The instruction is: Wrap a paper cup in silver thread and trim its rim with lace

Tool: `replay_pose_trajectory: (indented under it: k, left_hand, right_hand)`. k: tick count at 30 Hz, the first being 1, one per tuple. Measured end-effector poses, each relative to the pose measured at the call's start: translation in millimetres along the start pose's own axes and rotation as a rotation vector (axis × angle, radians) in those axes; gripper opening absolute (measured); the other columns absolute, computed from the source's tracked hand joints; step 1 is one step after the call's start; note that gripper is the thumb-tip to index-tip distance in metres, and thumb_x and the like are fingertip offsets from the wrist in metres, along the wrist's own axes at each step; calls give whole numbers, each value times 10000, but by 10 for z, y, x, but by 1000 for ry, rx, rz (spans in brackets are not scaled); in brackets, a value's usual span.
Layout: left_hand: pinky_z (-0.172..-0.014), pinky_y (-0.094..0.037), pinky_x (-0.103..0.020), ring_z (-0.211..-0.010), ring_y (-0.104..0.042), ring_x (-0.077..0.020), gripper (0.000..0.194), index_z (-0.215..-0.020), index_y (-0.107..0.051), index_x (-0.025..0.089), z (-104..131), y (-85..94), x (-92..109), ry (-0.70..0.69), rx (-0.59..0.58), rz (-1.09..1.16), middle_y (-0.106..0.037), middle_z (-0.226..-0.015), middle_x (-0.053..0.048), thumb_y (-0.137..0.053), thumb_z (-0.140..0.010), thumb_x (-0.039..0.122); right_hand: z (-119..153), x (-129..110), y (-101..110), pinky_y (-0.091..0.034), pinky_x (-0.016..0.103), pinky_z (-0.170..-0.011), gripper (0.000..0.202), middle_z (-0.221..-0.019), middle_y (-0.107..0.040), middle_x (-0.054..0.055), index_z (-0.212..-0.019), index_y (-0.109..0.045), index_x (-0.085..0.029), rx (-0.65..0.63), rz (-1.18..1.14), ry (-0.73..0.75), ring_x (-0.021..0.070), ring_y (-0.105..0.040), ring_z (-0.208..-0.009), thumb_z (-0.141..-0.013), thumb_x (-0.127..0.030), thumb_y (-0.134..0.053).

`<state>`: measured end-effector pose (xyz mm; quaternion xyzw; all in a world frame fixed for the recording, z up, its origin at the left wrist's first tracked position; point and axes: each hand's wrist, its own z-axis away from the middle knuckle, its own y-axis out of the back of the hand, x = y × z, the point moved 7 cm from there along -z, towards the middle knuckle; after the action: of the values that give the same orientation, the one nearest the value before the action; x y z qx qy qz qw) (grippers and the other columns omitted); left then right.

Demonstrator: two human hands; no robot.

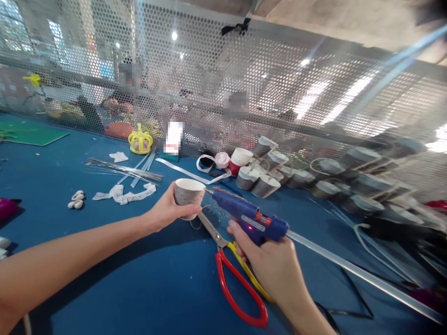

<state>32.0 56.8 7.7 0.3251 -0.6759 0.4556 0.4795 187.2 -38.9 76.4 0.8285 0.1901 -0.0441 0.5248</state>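
My left hand (167,207) is wrapped round a small grey-white cup (189,197), its thumb across the front and the mouth facing up. In my right hand (268,260) is a blue hot glue gun (249,214) with a small red light on. A long clear glue stick (349,265) sticks out of its back end. The gun's nozzle is at the cup's right rim; whether it touches, I cannot tell. Below them on the blue table lie large scissors (221,242) with one red and one yellow handle, partly hidden behind my right hand.
Many similar small cups (266,185) are piled along the back right. A white ribbon (185,170), thin wires (122,168), scraps of white cloth (127,194) and a yellow crown-like piece (140,139) lie toward the back left. Behind the table (157,288) stands a perforated metal screen (195,60).
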Motion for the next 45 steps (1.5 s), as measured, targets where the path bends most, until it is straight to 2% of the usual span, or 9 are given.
replay_pose_trajectory:
  k: [3,9,13,19,23,26,31,38,45]
  left_hand:
    - [-741,-445,-309,-828,-557,-157,554,-980,-458,164,-9,-8,-2,-1,-6,-5,-586,-928,-48,-786,-545,266]
    - [-756,-436,-320,-846,-555,-167,567,-994,-462,163,-7,-6,10,-16,-7,-10,-584,-941,-51,-783,-541,276]
    - [-740,-441,-310,-832,-549,-157,572,-997,-452,163,-13,-9,-10,3,-6,-19,-581,-928,-47,-783,-543,270]
    - [-751,-443,-310,-855,-551,-164,579,-996,-455,166,-26,-12,16,-15,8,-8,-584,-958,-55,-789,-533,261]
    - [-756,-445,-324,-864,-556,-176,582,-994,-459,165,-24,-15,8,-2,5,-30,-588,-965,-65,-792,-528,269]
    - [-768,-443,-323,-879,-555,-176,579,-1006,-459,170,-23,-14,13,-21,-3,-29,-587,-981,-63,-787,-540,270]
    - [-752,-445,-322,-856,-559,-176,577,-981,-467,174,-21,2,17,-22,13,-28,-589,-943,-49,-797,-518,267]
    - [-756,-443,-324,-867,-550,-176,589,-995,-460,166,-21,1,41,-38,9,-58,-579,-965,-61,-793,-521,272]
    - [-749,-445,-317,-856,-553,-171,577,-990,-466,174,-26,8,28,-37,9,-54,-584,-949,-54,-793,-525,270]
  right_hand:
    - [50,35,-61,-436,258,-411,289,-555,-688,32,-837,-735,-194,-18,39,80,177,-596,-428,-712,-208,-475]
    - [38,28,-47,-462,251,-416,302,-592,-704,56,-780,-731,-168,-6,66,71,173,-610,-432,-762,-216,-433]
    - [31,-49,-43,-464,271,-418,343,-625,-712,56,-860,-736,-179,-5,109,154,191,-620,-442,-719,-173,-424]
    - [3,-28,1,-461,248,-401,260,-562,-693,51,-735,-734,-187,30,13,71,166,-594,-396,-765,-255,-484]
    - [50,-2,-70,-481,268,-435,312,-651,-716,59,-863,-734,-179,-13,95,146,182,-617,-449,-733,-206,-451]
    - [73,46,-102,-482,279,-436,345,-697,-722,74,-885,-731,-161,-20,134,171,188,-622,-458,-738,-208,-422]
    - [39,2,-40,-467,261,-425,326,-548,-680,41,-851,-737,-179,4,115,152,180,-611,-442,-754,-215,-427]
    - [4,-39,5,-452,249,-391,313,-529,-676,52,-703,-732,-177,1,11,72,163,-579,-393,-780,-265,-442]
    - [37,-44,-24,-426,241,-384,296,-478,-650,32,-836,-739,-192,14,71,121,164,-567,-387,-746,-227,-458]
